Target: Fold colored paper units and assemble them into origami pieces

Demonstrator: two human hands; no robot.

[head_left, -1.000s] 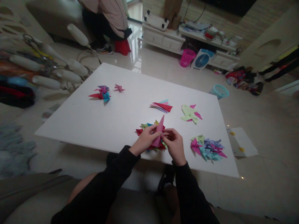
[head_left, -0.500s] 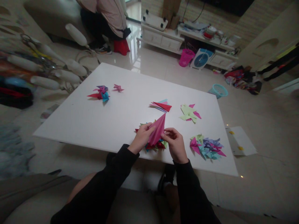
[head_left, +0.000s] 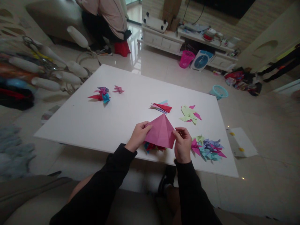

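Note:
A pink sheet of origami paper [head_left: 160,132], creased down its middle and spread wide with a peak at the top, is stretched between my two hands. My left hand [head_left: 138,134] pinches its left edge, thumb on top. The right edge is between the thumb and fingers of my right hand [head_left: 182,142]. Beneath the sheet a pile of colourful folded paper [head_left: 152,147] is mostly hidden. Just beyond lies a small stack of narrow folded papers [head_left: 161,107], a red one on top. Right of my right hand is a heap of folded paper pieces [head_left: 211,149].
The white table [head_left: 122,125] also bears light green and magenta paper pieces [head_left: 190,114], a colourful cluster [head_left: 102,94] and a small pink piece [head_left: 118,89]. A person [head_left: 105,22] sits beyond. A blue basket [head_left: 219,91] stands past the right edge.
The pink paper has gone from a narrow folded spike to a wide opened sheet. My hands have moved apart, left hand leftward and right hand rightward.

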